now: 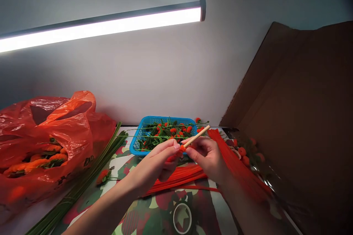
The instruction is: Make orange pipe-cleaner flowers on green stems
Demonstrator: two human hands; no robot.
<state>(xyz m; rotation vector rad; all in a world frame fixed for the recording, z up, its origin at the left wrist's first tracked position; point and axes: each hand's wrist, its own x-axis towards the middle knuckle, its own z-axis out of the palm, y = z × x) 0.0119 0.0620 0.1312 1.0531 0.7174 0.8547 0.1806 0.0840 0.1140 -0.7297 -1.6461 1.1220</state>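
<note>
Both hands meet in front of a blue basket (133,147) that holds small orange flowers with green stems. My left hand (162,158) pinches a small piece of orange fuzzy material (182,148). My right hand (205,156) has its fingers closed around the lower end of a light wooden stick (198,136), which slants up to the right and touches the orange piece. Beneath the hands lie bundles of long red-orange strips (180,177). The fingertips partly hide the orange piece.
An orange plastic bag (102,128) with orange flowers stands at left, beside long green stems (82,181). A single flower (103,177) lies near them. A tape roll (174,218) sits in front. Cardboard (298,117) rises at right, near more orange flowers (242,152).
</note>
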